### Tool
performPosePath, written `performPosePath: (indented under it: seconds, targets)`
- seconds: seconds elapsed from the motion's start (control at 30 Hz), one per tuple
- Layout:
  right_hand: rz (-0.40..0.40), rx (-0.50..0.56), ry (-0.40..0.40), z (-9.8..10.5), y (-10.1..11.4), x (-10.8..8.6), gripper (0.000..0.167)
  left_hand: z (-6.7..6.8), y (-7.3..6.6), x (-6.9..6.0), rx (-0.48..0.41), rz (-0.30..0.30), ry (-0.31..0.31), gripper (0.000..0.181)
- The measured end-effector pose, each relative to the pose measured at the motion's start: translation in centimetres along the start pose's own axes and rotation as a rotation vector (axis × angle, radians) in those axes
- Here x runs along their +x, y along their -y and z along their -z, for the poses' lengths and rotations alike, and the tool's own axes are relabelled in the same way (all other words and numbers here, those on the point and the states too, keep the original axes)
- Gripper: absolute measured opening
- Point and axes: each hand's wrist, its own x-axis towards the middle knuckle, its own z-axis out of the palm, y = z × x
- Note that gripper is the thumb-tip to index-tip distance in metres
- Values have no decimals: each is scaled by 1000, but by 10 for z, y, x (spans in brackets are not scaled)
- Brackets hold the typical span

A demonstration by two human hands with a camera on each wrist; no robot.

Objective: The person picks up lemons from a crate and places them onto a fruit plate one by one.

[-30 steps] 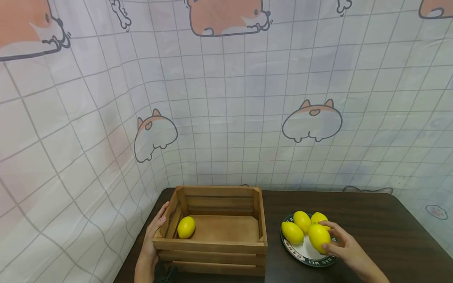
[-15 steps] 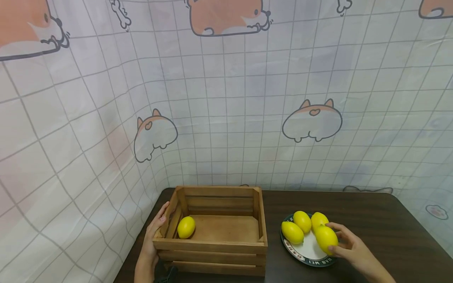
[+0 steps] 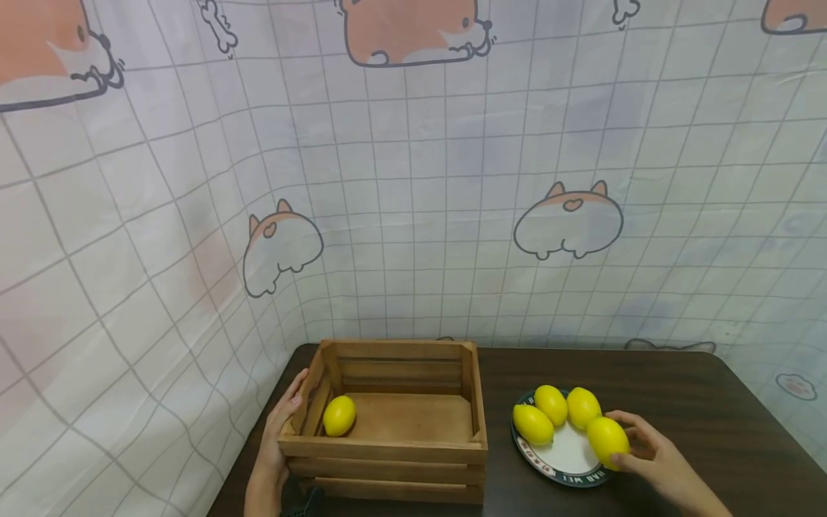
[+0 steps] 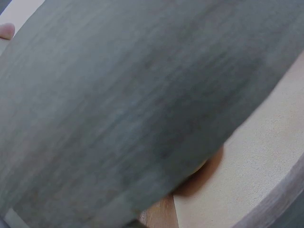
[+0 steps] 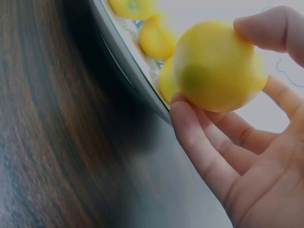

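My right hand (image 3: 649,452) pinches a yellow lemon (image 3: 608,441) between thumb and fingers, over the right side of a plate (image 3: 568,461). In the right wrist view, the thumb lies on one side of this lemon (image 5: 218,66) and the fingers on the other. Three more lemons (image 3: 550,406) rest on the plate, toward its left and back. My left hand (image 3: 278,424) lies against the outside of a slatted wooden crate (image 3: 384,451), fingers extended along its left wall. One lemon (image 3: 339,416) sits inside the crate, at its left. Crate wood (image 4: 142,95) hides most of the left hand's wrist view.
A dark wooden table (image 3: 685,402) carries the crate on the left and the plate on the right. Behind it hangs a white gridded sheet (image 3: 420,215) with dog drawings, which also runs along the left side.
My right hand has moved to the right with the lemon, away from the other lemons on the plate. The left hand and the crate have stayed put.
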Motion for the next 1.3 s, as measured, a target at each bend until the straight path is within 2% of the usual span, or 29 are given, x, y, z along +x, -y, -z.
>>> performPosePath:
  seconds: [0.27, 0.47, 0.6, 0.77, 0.9, 1.07, 1.3]
  targets:
    - [5, -55, 6, 4, -1, -3, 62, 0, -1, -1, 4, -3, 3, 60]
    - [-12, -109, -10, 6, -1, -5, 67, -1, -2, -1, 8, -8, 2, 60]
    - [-19, -108, -4, 8, -4, -6, 68, -1, -2, 0, 6, -7, 0, 59]
    - [36, -78, 38, 9, -8, -4, 65, -1, -2, -1, -1, -5, -3, 57]
    - [65, -82, 63, 6, -7, -1, 64, -1, -2, -1, 2, -4, -8, 57]
    - [40, -100, 67, -1, -3, 2, 67, -1, -2, -2, 13, -2, -9, 56]
    - [57, -123, 74, -8, 0, 4, 69, -1, -3, -2, 22, -2, -12, 58]
